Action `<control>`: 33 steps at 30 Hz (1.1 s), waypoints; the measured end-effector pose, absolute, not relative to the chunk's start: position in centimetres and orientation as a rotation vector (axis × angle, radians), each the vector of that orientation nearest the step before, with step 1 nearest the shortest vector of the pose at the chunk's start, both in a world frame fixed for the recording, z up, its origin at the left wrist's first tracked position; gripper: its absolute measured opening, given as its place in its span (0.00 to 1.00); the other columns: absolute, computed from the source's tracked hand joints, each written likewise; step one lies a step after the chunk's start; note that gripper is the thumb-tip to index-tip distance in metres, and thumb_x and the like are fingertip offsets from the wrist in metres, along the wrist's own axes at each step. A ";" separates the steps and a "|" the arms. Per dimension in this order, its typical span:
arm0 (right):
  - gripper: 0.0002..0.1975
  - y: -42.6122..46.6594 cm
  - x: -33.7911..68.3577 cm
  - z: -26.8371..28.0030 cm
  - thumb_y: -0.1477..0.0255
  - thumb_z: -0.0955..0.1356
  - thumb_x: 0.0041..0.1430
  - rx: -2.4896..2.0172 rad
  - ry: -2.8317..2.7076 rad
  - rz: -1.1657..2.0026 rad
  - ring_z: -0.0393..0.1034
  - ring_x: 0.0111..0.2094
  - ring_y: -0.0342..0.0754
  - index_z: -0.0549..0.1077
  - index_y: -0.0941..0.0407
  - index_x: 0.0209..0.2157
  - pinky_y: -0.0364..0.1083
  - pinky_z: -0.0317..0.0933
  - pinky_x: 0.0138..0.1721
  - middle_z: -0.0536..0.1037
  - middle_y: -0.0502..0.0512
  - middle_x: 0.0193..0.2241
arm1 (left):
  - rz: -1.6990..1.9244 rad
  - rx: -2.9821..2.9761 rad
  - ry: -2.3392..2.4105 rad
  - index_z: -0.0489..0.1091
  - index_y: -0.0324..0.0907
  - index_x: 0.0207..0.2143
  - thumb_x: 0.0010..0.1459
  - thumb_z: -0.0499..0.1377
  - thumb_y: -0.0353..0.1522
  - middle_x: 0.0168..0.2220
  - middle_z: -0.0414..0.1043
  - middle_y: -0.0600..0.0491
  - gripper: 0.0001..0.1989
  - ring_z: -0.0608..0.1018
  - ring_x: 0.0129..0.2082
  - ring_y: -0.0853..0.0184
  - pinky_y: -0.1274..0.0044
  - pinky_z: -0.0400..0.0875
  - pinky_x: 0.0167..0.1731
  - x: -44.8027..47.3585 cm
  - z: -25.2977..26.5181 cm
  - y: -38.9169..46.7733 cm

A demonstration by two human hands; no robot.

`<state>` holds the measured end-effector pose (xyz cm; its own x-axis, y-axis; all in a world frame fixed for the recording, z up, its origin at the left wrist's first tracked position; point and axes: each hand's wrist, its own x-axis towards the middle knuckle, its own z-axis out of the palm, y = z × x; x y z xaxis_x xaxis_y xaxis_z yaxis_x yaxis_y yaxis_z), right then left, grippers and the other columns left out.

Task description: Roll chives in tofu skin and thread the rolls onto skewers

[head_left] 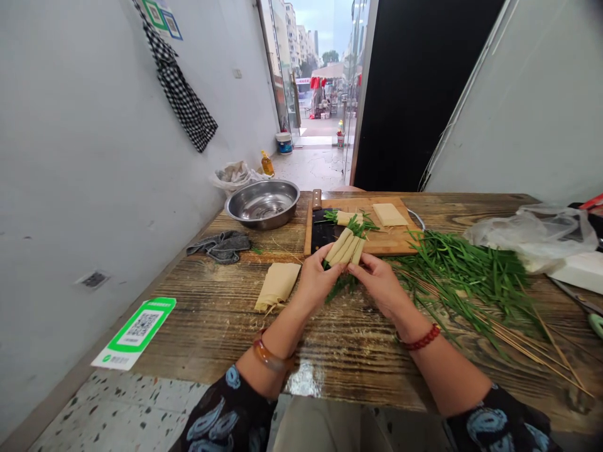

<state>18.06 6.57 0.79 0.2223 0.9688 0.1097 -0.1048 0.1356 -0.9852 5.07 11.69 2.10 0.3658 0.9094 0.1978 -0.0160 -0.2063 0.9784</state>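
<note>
Side by side above the table's middle, several tofu skin rolls (345,247) with green chives poking from their ends are pinched between both hands. My left hand (317,276) closes on their left side, and my right hand (377,284) grips the right-hand roll near its lower end. Just beyond, another chive-filled tofu roll (347,218) lies on the wooden cutting board (386,242), near a stack of tofu sheets (390,215). A dark-bladed cleaver (325,233) rests at the board's left. More folded tofu skin (277,285) lies left of my left hand.
Loose chives (480,276) and thin wooden skewers (522,348) spread over the table's right. A steel basin (264,204) and grey cloth (221,246) stand left. At far right are a plastic bag (532,235) and scissors (577,298). A payment-code card (139,333) lies at the left edge.
</note>
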 end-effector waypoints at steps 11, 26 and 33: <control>0.19 6.4 18.2 0.9 0.61 0.75 0.42 -0.991 -0.761 1.283 0.73 0.33 0.47 0.77 0.55 0.37 0.46 0.66 0.39 0.80 0.53 0.35 | 1.039 1.562 0.842 0.71 0.39 0.48 0.48 0.63 0.29 0.45 0.76 0.50 0.22 0.76 0.42 0.63 0.77 0.69 0.44 4.9 2.1 11.8; 0.18 6.9 18.0 -0.2 0.66 0.77 0.36 -1.015 -0.678 1.151 0.65 0.27 0.40 0.81 0.55 0.34 0.40 0.58 0.26 0.80 0.53 0.33 | 1.037 1.584 0.855 0.70 0.38 0.50 0.49 0.62 0.28 0.45 0.76 0.49 0.23 0.76 0.44 0.62 0.74 0.69 0.46 5.3 1.0 11.8; 0.19 7.3 18.1 -0.7 0.65 0.78 0.35 -0.997 -0.641 1.199 0.67 0.26 0.41 0.80 0.57 0.33 0.42 0.63 0.29 0.80 0.53 0.31 | 1.038 1.688 0.908 0.68 0.38 0.50 0.47 0.64 0.29 0.46 0.75 0.48 0.25 0.76 0.44 0.62 0.72 0.69 0.47 5.5 1.3 11.5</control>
